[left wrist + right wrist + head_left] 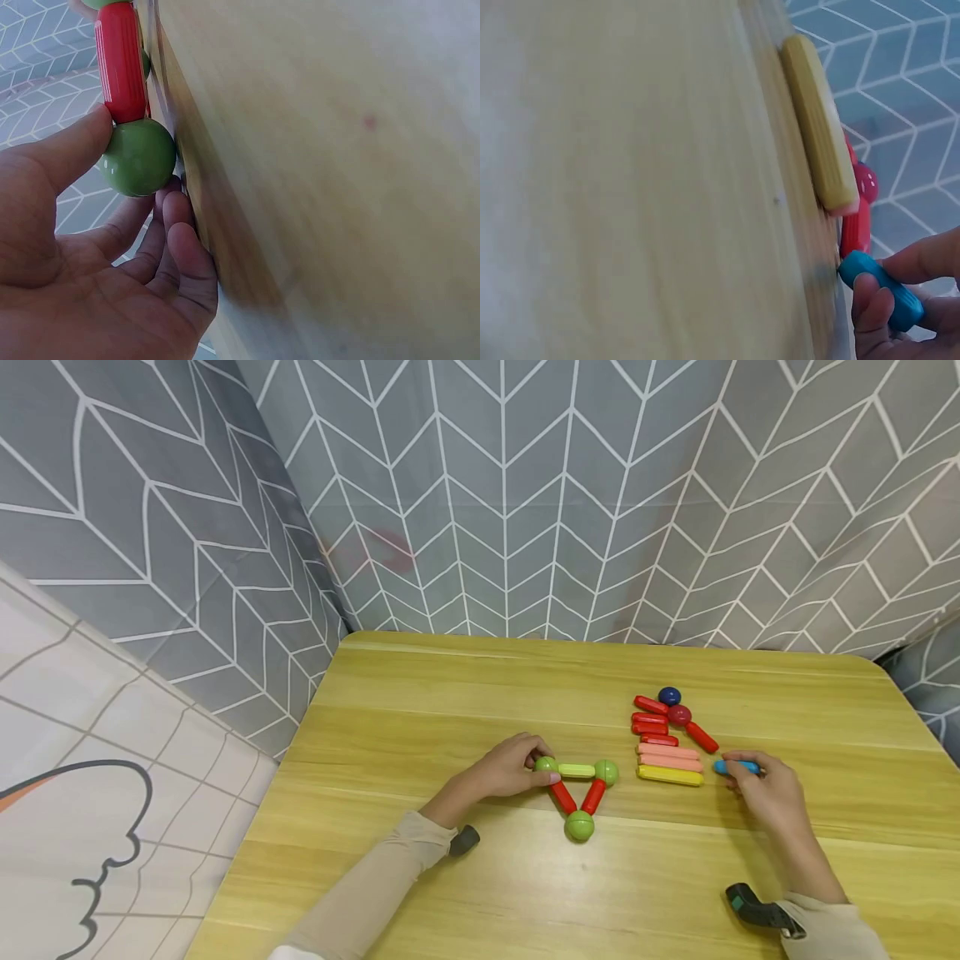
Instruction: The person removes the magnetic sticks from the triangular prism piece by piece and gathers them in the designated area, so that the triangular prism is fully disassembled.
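Note:
My left hand (513, 767) grips the green ball (140, 159) at the upper left corner of a triangle on the table. Its other corners are a green ball (607, 772) at the right and another green ball (580, 826) at the near point. A yellow-green rod (577, 771) forms the far side, and a red rod (562, 797) and a second red rod (593, 797) form the other two. Over to the right, my right hand (772, 793) pinches a short blue rod (892, 294) between thumb and fingers, close to the tabletop.
Between the hands lie a yellow rod (670, 775), pink rods (670, 762) and several red rods (649, 718) in a stack of rows. A dark blue ball (670, 696) and a dark red ball (679, 716) sit beyond them. Patterned curtains (525, 502) border the wooden table (420, 685).

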`<control>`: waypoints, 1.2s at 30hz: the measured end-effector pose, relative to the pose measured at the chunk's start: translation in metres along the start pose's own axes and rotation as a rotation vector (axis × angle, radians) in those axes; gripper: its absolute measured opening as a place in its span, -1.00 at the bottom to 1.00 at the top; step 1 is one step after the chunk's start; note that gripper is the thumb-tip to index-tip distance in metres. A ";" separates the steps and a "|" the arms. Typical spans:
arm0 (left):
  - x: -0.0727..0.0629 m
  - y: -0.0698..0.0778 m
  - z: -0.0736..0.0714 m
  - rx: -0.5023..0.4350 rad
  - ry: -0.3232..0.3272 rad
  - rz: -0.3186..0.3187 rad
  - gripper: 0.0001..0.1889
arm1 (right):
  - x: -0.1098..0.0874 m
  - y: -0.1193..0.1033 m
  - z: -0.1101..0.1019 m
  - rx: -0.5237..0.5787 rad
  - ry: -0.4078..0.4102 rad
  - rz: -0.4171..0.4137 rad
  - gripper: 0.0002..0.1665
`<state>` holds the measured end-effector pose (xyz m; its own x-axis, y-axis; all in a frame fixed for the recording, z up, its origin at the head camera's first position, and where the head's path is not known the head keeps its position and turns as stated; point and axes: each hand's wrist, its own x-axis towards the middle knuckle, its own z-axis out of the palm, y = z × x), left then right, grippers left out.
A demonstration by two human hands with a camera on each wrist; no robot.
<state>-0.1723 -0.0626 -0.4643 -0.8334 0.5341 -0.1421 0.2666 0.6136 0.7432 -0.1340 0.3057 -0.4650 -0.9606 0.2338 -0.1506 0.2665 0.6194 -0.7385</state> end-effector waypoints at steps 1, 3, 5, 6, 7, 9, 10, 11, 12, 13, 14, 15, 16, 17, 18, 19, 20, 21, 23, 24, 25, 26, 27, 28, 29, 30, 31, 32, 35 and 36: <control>0.000 0.000 0.000 0.000 0.000 0.002 -0.65 | 0.000 0.002 -0.001 0.016 -0.006 0.006 -0.46; 0.000 0.000 0.000 0.000 0.000 0.006 -0.65 | 0.001 0.005 -0.003 0.049 -0.024 0.010 -0.43; -0.001 0.001 -0.001 -0.004 -0.005 0.007 -0.63 | 0.001 0.008 -0.005 0.063 -0.048 0.007 -0.41; -0.001 0.001 -0.001 -0.008 -0.009 0.006 -0.62 | 0.000 0.009 -0.006 0.064 -0.061 0.003 -0.40; -0.001 0.001 -0.001 -0.012 -0.013 0.005 -0.61 | 0.000 0.010 -0.007 0.068 -0.074 0.000 -0.39; -0.001 0.001 -0.001 -0.025 -0.019 0.005 -0.57 | 0.000 0.012 -0.007 0.064 -0.091 -0.008 -0.37; -0.002 0.001 -0.001 -0.025 -0.023 0.007 -0.55 | 0.000 0.013 -0.007 0.059 -0.093 -0.011 -0.37; -0.002 0.000 -0.001 -0.023 -0.027 0.009 -0.51 | 0.000 0.013 -0.007 0.055 -0.090 -0.012 -0.36; -0.002 0.001 0.000 -0.020 -0.032 0.012 -0.48 | 0.000 0.014 -0.006 0.048 -0.085 -0.013 -0.35; -0.002 0.001 0.000 -0.013 -0.035 0.019 -0.44 | 0.000 0.014 -0.005 0.043 -0.079 -0.013 -0.35; -0.002 0.001 0.001 -0.001 -0.037 0.026 -0.39 | 0.000 0.014 -0.005 0.041 -0.073 -0.009 -0.34; -0.002 0.002 0.002 0.011 -0.042 0.034 -0.35 | 0.000 0.015 -0.004 0.039 -0.066 -0.005 -0.33; -0.002 0.002 0.003 0.026 -0.044 0.045 -0.31 | 0.001 0.015 -0.003 0.038 -0.057 0.001 -0.33; -0.002 0.003 0.003 0.034 -0.044 0.056 -0.28 | 0.001 0.015 -0.002 0.037 -0.049 0.006 -0.33; -0.002 0.004 0.004 0.046 -0.041 0.067 -0.26 | 0.002 0.015 -0.001 0.033 -0.042 0.007 -0.32; -0.002 0.005 0.005 0.059 -0.036 0.081 -0.26 | 0.003 0.015 -0.001 0.029 -0.035 0.008 -0.32; -0.002 0.006 0.005 0.067 -0.034 0.093 -0.27 | 0.003 0.015 0.000 0.023 -0.029 0.006 -0.32; -0.002 0.007 0.006 0.072 -0.033 0.107 -0.30 | 0.004 0.016 0.000 0.014 -0.024 -0.002 -0.32; -0.003 0.008 0.007 0.080 -0.035 0.125 -0.39 | 0.004 0.015 0.001 -0.007 -0.017 -0.019 -0.35; -0.003 0.009 0.007 0.086 -0.039 0.132 -0.45 | 0.004 0.015 0.001 -0.017 -0.014 -0.029 -0.35; -0.003 0.009 0.007 0.093 -0.046 0.138 -0.52 | 0.003 0.015 0.002 -0.025 -0.013 -0.038 -0.37; -0.003 0.010 0.008 0.100 -0.053 0.143 -0.58 | 0.003 0.014 0.002 -0.035 -0.013 -0.051 -0.38; -0.003 0.010 0.008 0.114 -0.056 0.149 -0.64 | 0.002 0.014 0.002 -0.044 -0.011 -0.065 -0.38; -0.003 0.010 0.008 0.127 -0.058 0.148 -0.69 | 0.002 0.013 0.003 -0.055 -0.005 -0.078 -0.39; -0.003 0.010 0.008 0.144 -0.058 0.147 -0.73 | 0.002 0.012 0.003 -0.064 0.001 -0.093 -0.40; -0.003 0.010 0.008 0.158 -0.057 0.148 -0.77 | 0.001 0.012 0.003 -0.072 0.008 -0.108 -0.41; -0.003 0.009 0.008 0.175 -0.054 0.146 -0.79 | 0.001 0.011 0.004 -0.077 0.015 -0.123 -0.42; -0.003 0.009 0.008 0.186 -0.050 0.142 -0.80 | 0.001 0.010 0.004 -0.081 0.022 -0.135 -0.43; -0.004 0.009 0.008 0.215 -0.026 0.120 -0.81 | 0.000 0.010 0.005 -0.086 0.043 -0.153 -0.47; -0.004 0.009 0.008 0.223 -0.014 0.112 -0.81 | 0.001 0.010 0.005 -0.084 0.044 -0.153 -0.47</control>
<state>-0.1624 -0.0544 -0.4621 -0.7861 0.6132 -0.0775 0.4585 0.6627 0.5922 -0.1323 0.3081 -0.4752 -0.9864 0.1639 -0.0106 0.1254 0.7100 -0.6929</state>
